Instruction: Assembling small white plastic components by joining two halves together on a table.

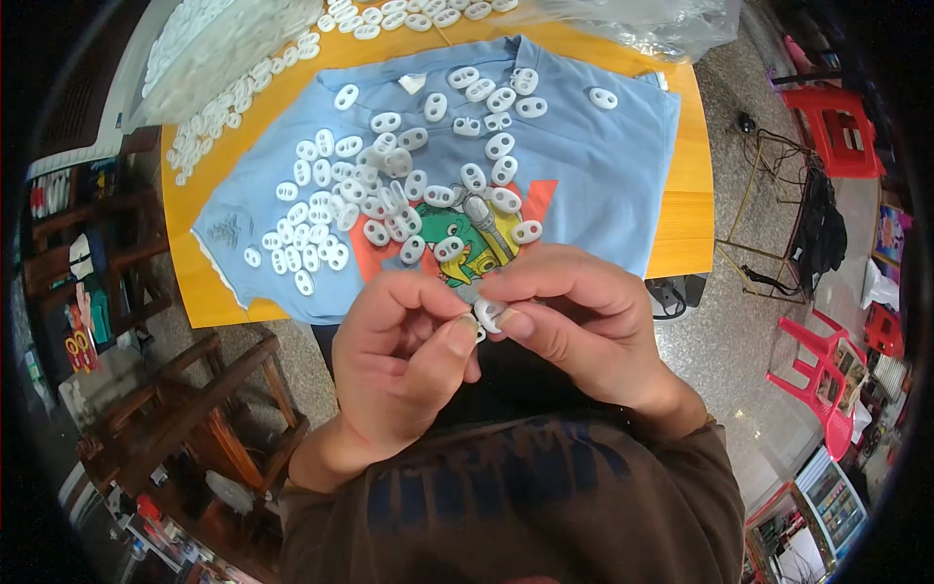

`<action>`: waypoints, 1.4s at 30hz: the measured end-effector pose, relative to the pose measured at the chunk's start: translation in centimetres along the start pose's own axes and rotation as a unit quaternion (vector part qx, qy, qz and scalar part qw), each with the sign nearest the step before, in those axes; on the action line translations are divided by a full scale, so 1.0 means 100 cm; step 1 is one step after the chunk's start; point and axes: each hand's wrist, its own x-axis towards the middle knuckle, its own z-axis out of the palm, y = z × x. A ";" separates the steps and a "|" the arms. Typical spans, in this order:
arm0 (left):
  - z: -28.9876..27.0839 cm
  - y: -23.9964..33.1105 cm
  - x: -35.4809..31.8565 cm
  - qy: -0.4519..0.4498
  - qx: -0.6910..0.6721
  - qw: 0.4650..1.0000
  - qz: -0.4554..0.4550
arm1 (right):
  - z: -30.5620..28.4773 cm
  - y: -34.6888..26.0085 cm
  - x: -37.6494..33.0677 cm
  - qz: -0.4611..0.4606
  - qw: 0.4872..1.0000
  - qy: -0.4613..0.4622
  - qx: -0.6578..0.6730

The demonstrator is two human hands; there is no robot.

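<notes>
My left hand [404, 346] and my right hand [584, 321] meet in front of my chest, just off the near edge of the table. Between the right thumb and forefinger is a small white oval plastic piece [488, 314], partly covered by the fingertips. The left thumb and forefinger pinch at its left side, and the other left fingers curl in. A bit of white shows below the fingertips; whether it is a second part, I cannot tell. Many loose white two-hole oval plastic pieces [319, 212] lie on a light blue shirt [593, 156] with a coloured cartoon print.
The shirt covers much of a yellow wooden table [686, 219]. More white pieces [248, 88] line its far left edge beside a clear plastic bag [229, 58]. Another clear bag [671, 29] lies far right. A dark wooden chair [209, 419] stands left; pink [822, 380] and red [837, 131] stools stand right.
</notes>
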 end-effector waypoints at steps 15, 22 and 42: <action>0.001 -0.008 -0.003 -0.018 0.025 0.999 0.031 | -0.001 0.001 -0.004 -0.052 0.994 0.039 -0.088; 0.001 -0.009 -0.009 -0.038 0.052 0.996 0.057 | 0.001 -0.001 -0.005 -0.109 0.979 0.041 -0.165; 0.003 -0.020 -0.014 -0.099 -0.058 0.991 0.071 | -0.006 -0.002 -0.011 -0.159 0.966 -0.040 -0.202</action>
